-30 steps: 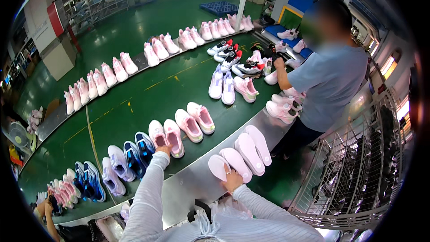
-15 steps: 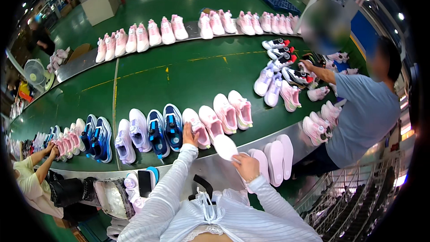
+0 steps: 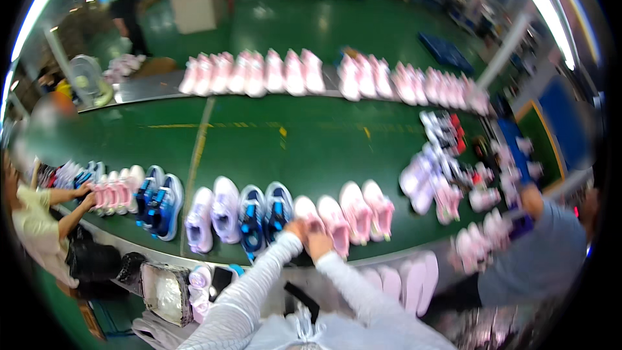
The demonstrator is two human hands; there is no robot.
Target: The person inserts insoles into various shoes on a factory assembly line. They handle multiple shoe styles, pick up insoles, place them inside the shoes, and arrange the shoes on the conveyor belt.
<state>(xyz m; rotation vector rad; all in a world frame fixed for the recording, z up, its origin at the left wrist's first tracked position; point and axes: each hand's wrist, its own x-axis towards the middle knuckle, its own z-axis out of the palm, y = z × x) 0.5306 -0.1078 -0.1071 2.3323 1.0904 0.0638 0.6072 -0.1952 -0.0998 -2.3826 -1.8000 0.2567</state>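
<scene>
My left hand (image 3: pixel 297 229) is closed on the heel end of a pink sneaker (image 3: pixel 310 212) at the near edge of the green conveyor belt (image 3: pixel 246 155). Against the same shoe's opening is my right hand (image 3: pixel 318 244), its fingers hidden and blurred. The white insole cannot be made out now. Right of this shoe stand its pink neighbour (image 3: pixel 334 220) and another pair of pink sneakers (image 3: pixel 365 210). To the left are navy-blue sneakers (image 3: pixel 265 214) and pale lilac sneakers (image 3: pixel 212 210).
Loose insoles (image 3: pixel 421 279) lie on the metal ledge at right. A phone (image 3: pixel 222 279) and a box (image 3: pixel 165 291) sit at left. Pink shoes (image 3: pixel 272 74) line the far ledge. A co-worker (image 3: pixel 538 253) is at right, another (image 3: pixel 45 227) at left.
My right hand has moved left with the insole, from the ledge to the pink sneaker beside my left hand. The view has shifted, and the right co-worker has leaned lower.
</scene>
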